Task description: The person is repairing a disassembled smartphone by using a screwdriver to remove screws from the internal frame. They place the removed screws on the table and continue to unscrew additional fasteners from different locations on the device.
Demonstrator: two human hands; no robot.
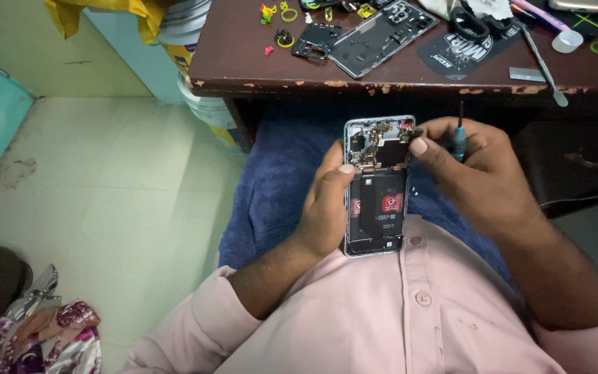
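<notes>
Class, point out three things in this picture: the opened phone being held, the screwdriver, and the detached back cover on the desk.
opened phone [384, 208], head view, on its black battery area.
screwdriver [459, 140], head view, on its teal handle.
back cover [375, 38], head view, on its grey inner face.

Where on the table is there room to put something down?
A bare strip of the brown table runs along its front edge, left of the phone back cover. Another lies between that cover and the metal tool. The far edge is crowded with small parts. Both hands, left and right, are busy with the opened phone.
</notes>
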